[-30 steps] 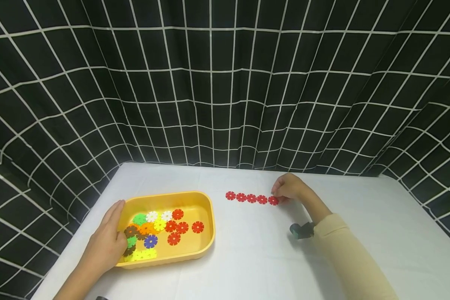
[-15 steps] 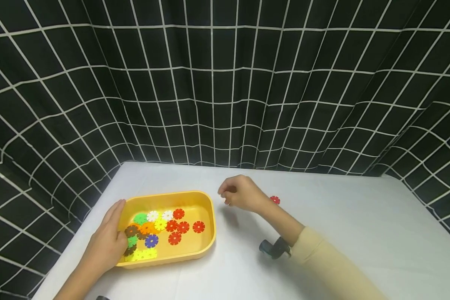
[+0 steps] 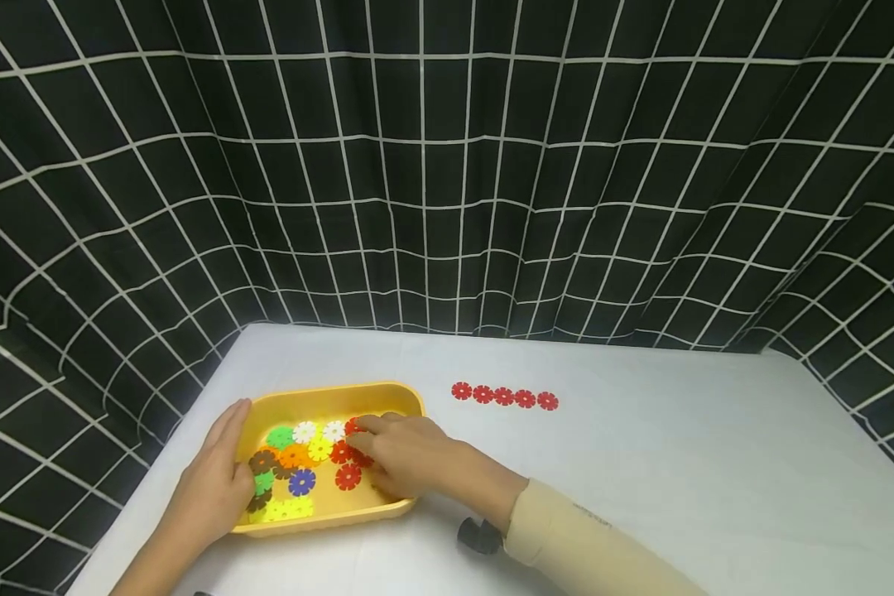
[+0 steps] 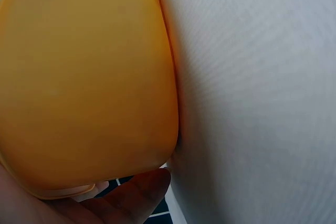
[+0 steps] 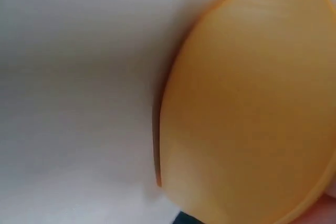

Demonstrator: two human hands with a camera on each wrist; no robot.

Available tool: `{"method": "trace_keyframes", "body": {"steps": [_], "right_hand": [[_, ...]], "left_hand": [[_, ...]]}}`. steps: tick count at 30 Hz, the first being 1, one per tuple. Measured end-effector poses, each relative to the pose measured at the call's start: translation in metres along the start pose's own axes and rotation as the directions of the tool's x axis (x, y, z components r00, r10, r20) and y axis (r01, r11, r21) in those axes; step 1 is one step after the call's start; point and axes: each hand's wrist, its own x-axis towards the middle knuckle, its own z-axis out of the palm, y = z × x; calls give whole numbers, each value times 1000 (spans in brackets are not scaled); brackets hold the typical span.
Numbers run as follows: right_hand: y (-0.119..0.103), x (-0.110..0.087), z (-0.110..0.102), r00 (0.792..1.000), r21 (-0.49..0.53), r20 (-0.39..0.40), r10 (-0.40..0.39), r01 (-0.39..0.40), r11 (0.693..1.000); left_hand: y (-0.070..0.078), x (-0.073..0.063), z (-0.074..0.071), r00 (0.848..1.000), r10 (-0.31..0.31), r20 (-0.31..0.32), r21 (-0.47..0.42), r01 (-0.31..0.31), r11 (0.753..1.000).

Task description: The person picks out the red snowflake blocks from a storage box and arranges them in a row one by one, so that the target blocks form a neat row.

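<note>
A yellow plastic tray [image 3: 328,520] on the white table holds flower-shaped disc pieces in several colours. My left hand [image 3: 212,476] grips its left end, thumb at the rim and fingers along the outer wall; the left wrist view shows fingertips [image 4: 149,187] against that wall. My right hand [image 3: 410,455] reaches over the right rim into the tray, its fingers extended over the red disc pieces [image 3: 348,476]. The hand covers part of these reds. In the right wrist view the tray's outer wall [image 5: 241,98] fills much of the picture and hides the fingertips.
Right of the tray, a row of several red disc pieces [image 3: 503,396] lies on the white tablecloth [image 3: 678,463]. A black curtain with white grid lines [image 3: 447,165] stands behind the table. A dark wrist camera [image 3: 479,536] hangs under the right wrist.
My right hand has moved left from the right end of the red row, across the table and down into the tray. The left hand and tray stay in place.
</note>
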Motion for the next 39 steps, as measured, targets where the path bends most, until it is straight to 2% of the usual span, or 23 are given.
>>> {"method": "trace_keyframes", "body": {"steps": [3, 6, 13, 22, 25, 34, 39], "right_hand": [[-2, 4, 2, 998, -45, 61, 6, -4, 999], [-2, 6, 5, 997, -85, 75, -10, 17, 996], [0, 6, 7, 999, -119, 25, -46, 49, 992], [-1, 4, 7, 998, -18, -68, -12, 11, 1000], [-1, 5, 9, 997, 0, -77, 16, -16, 1000], [-4, 10, 9, 997, -39, -6, 82, -82, 996], [-5, 13, 4, 990, 16, 62, 127, -128, 992]], "left_hand": [[0, 0, 0, 1000, -6, 3, 9, 6, 1000], [0, 0, 0, 1000, -10, 7, 7, 10, 1000], [1, 0, -1, 1000, -3, 7, 9, 3, 1000], [1, 0, 0, 1000, -12, 9, 9, 11, 1000], [1, 0, 0, 1000, -13, 9, 8, 13, 1000], [1, 1, -1, 1000, -21, 20, 0, 21, 1000], [1, 0, 0, 1000, -16, 15, -6, 16, 1000]]}}
